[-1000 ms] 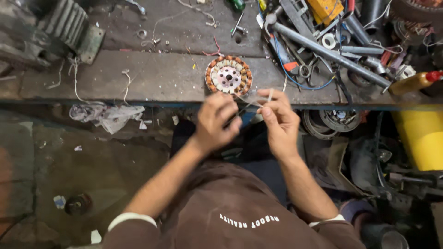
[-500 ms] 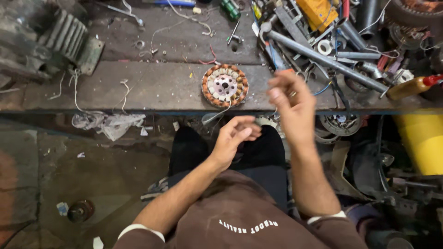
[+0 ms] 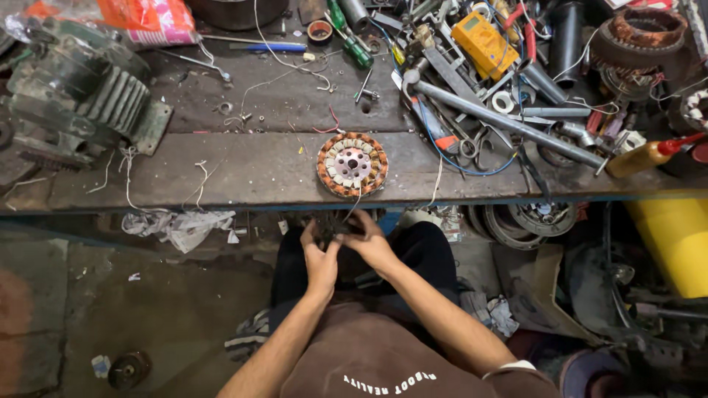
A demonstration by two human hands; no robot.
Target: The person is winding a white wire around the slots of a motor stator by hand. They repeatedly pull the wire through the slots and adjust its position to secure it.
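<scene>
left hand and right hand: together at frame centre, just under the bench edge, fingers closed on a thin wire | wire runs up to the round copper-wound stator, flat on the bench above

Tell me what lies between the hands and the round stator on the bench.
Only the bench's front edge. Both hands, left and right, sit together below it over the lap, while the stator lies flat just above. A thin wire hangs from the stator toward them.
</scene>
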